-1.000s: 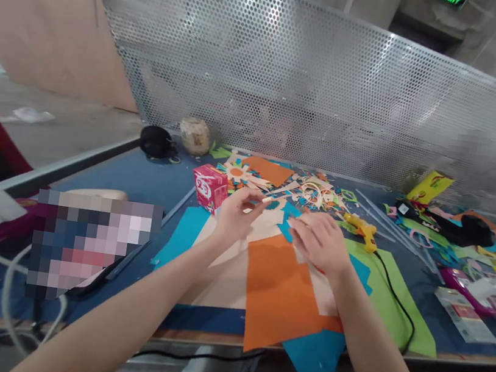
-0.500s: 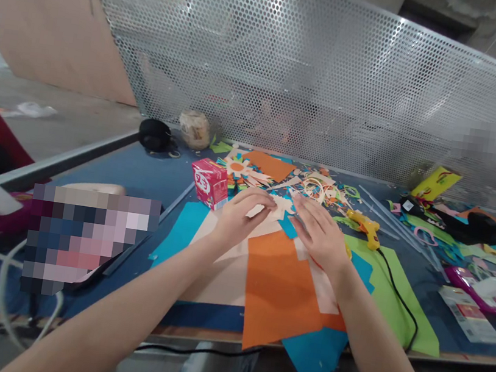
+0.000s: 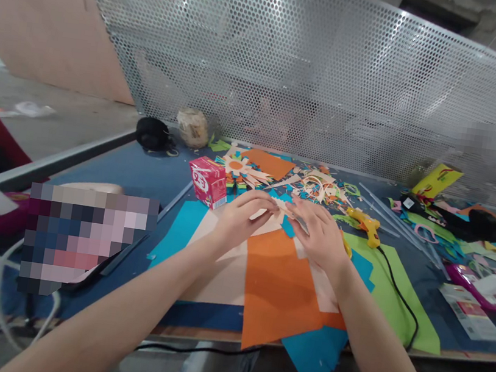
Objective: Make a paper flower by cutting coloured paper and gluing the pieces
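A small cream felt piece (image 3: 285, 208) with a cut edge is held between my two hands above the middle of the table. My left hand (image 3: 246, 215) pinches its left side with thumb and fingers. At the right side, the fingers of my right hand (image 3: 321, 232) are closed on it, and they hide part of its shape. Beneath my hands lie an orange felt sheet (image 3: 282, 289), a cream sheet (image 3: 220, 281) and blue felt (image 3: 187, 223). A felt flower (image 3: 236, 166) with an orange centre lies beyond my left hand, behind a pink box (image 3: 208, 183).
A yellow glue gun (image 3: 366, 224) with a black cord lies right of my right hand, by a green sheet (image 3: 403, 294). Felt scraps (image 3: 322, 184) are heaped at the back. A perforated metal panel (image 3: 292, 69) borders the table. A blurred-out object (image 3: 87, 243) lies left.
My right hand's fingers have curled in around the cream piece, which has tilted and shows less of its face. My left hand stays nearly in place.
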{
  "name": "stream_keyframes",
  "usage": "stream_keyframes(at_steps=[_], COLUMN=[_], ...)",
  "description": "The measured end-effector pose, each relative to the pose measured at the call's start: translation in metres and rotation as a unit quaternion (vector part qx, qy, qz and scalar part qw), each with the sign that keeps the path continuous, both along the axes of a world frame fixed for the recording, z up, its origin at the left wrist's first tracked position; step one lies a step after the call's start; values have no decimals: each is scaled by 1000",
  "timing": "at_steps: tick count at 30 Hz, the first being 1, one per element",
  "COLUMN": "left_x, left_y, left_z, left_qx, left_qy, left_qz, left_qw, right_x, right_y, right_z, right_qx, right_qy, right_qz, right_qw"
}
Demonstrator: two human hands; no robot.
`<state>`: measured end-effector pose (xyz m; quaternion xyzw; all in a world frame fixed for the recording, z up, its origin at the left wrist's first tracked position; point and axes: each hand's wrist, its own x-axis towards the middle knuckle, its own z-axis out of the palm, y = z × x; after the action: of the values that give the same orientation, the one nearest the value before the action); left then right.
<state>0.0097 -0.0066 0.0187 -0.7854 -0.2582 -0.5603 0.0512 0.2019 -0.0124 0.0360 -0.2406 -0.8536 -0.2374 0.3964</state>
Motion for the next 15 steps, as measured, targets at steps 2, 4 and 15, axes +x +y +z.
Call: stream_keyframes(at_steps=[2, 4, 15], left_x=[0, -1, 0], left_y=[0, 0, 0], left_z=[-1, -2, -2], left_qx=[-3, -12, -131], left_qy=[3, 9, 36], left_qz=[2, 4, 10], left_qw=[1000, 1000, 991], right_x=[0, -1, 0], right_y=[-1, -1, -1], right_z=[1, 2, -1], right_qx=[1, -3, -71], right_qy=[-1, -2, 6], right_qz=[6, 9, -10], right_qw=[1000, 1000, 997])
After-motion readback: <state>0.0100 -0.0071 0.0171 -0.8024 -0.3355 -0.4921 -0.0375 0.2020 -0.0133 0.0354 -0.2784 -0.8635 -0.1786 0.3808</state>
